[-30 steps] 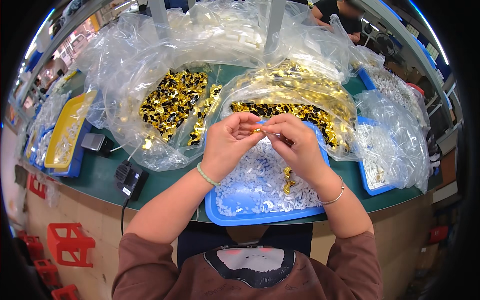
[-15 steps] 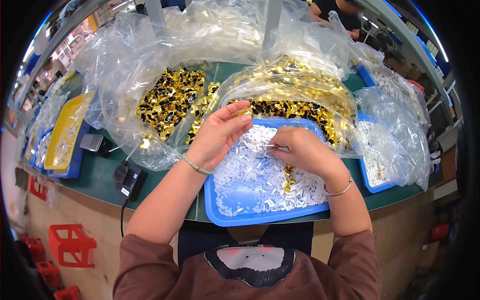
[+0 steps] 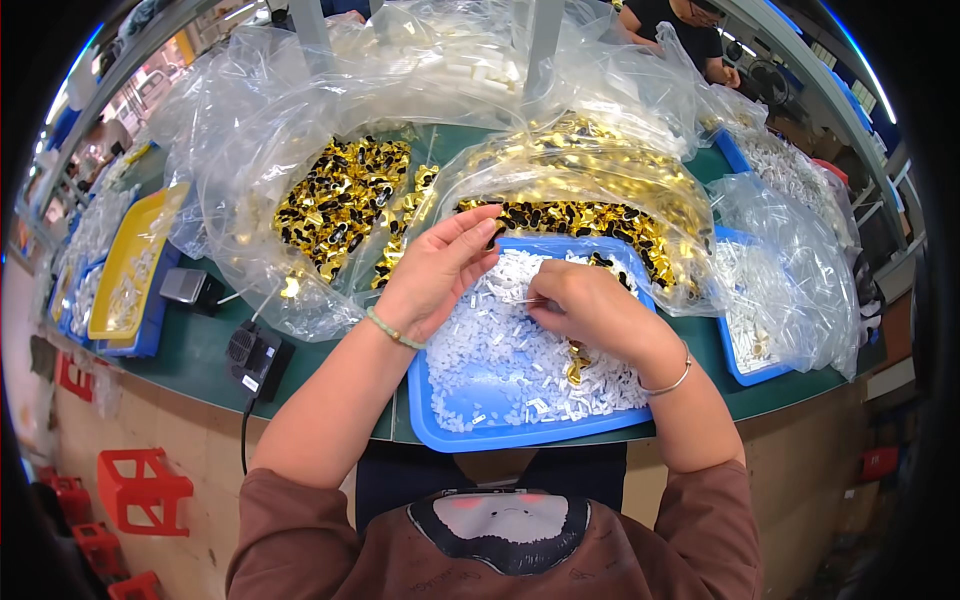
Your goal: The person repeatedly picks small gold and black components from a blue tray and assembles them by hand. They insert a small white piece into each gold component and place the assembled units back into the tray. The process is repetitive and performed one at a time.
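My left hand [image 3: 435,275] is raised over the far left rim of the blue tray [image 3: 480,438]. Its thumb and fingertips pinch a small black-and-gold piece [image 3: 492,238]. My right hand [image 3: 590,305] hangs over the middle of the tray with its fingers closed; a thin pale sliver shows at the fingertips, too small to name. Beneath my hands the tray holds a heap of small white pieces [image 3: 500,355]. Some gold pieces [image 3: 577,364] lie on that heap, close to my right wrist, and darker ones sit by the far right corner.
Clear plastic bags [image 3: 240,190] spread behind the tray. Black-and-gold pieces [image 3: 350,195] lie in heaps among them. A yellow tray [image 3: 115,300] stands left, another blue tray [image 3: 745,378] right. A black device [image 3: 255,360] with a cord sits left. Another person [image 3: 690,35] works at the far right.
The piece in my left fingers has turned from its gold face to a dark one. My right hand has shifted slightly left and nearer to me, uncovering dark pieces behind it.
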Available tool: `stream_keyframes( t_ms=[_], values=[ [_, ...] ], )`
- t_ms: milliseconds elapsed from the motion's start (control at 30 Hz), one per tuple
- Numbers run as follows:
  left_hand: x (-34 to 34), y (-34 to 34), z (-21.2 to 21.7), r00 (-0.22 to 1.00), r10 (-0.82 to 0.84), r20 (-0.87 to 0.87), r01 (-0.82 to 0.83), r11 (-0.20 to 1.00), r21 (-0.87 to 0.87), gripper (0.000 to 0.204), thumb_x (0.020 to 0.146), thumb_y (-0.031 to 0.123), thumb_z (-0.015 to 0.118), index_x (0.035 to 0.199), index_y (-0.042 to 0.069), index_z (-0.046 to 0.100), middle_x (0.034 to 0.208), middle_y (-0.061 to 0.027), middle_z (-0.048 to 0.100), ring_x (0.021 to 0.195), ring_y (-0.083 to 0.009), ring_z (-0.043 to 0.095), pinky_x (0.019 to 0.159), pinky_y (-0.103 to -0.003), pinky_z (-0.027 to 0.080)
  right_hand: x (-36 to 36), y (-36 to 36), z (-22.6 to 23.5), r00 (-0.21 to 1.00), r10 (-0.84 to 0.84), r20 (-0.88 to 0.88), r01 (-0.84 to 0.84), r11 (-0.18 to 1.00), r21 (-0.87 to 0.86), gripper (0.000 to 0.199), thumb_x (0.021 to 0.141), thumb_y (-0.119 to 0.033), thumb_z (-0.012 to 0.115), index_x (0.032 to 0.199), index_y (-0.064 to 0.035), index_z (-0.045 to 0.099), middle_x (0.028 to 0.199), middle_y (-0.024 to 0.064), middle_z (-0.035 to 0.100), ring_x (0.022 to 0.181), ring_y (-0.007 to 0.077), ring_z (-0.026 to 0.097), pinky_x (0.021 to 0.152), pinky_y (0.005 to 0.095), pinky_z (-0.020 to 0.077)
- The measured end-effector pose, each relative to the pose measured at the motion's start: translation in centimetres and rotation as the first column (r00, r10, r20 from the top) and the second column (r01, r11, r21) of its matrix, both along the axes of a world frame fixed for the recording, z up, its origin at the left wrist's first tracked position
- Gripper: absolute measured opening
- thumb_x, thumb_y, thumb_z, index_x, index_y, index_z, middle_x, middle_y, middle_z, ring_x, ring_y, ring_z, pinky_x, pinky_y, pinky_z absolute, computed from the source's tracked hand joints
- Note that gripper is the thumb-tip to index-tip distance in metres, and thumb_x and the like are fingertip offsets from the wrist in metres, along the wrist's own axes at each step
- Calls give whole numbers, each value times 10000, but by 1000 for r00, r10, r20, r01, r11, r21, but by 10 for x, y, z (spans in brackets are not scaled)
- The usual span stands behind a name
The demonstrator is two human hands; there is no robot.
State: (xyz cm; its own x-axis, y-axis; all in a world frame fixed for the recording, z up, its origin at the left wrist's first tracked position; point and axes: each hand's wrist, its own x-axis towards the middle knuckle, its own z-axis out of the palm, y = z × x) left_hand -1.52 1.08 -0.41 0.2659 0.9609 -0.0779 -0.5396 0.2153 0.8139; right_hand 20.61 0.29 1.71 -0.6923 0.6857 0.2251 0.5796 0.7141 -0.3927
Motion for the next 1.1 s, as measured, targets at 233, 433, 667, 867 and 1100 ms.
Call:
stream_keyframes(
  t_ms=[233,433,667,867,1100],
  values=[
    [-2,1,-1,994,-92,51,92,996,-6,337,971,140,614,1283,21,572,1116,-65,648,996,-121,637,885,-232,548,-2,2,17,953,-135,-271,74,972,-225,110,813,-53,678,915,-13,674,862,102,670,741,207,627,665,319,496],
    [-1,1,-2,983,-179,34,180,983,-21,331,985,159,590,1287,23,572,1101,-52,649,974,-97,627,894,-237,544,-1,5,16,843,-165,-511,43,969,-243,110,846,0,676,953,-15,696,872,49,663,728,87,568,639,230,457],
    [5,-2,-2,968,-251,-1,251,967,-36,311,995,158,574,1279,31,592,1107,-34,650,974,-83,619,896,-236,537,-14,-9,18,813,-231,-534,165,972,-169,232,822,-9,714,1025,-30,603,852,47,691,592,94,542,543,241,441],
    [7,-5,0,962,-270,-31,269,962,-39,314,1002,152,559,1290,30,582,1158,-46,649,1012,-89,623,910,-240,531,-17,-6,9,839,-176,-515,174,983,-52,268,800,-17,721,1011,-56,560,840,64,699,551,127,542,515,265,446],
    [5,-3,-3,957,-288,-37,287,957,-42,319,1009,155,547,1302,31,571,1171,-40,645,1045,-88,622,917,-234,529,-17,-8,12,856,-187,-481,169,982,-81,265,793,-5,710,1003,-54,556,849,70,702,582,140,579,531,269,464]
  ],
)
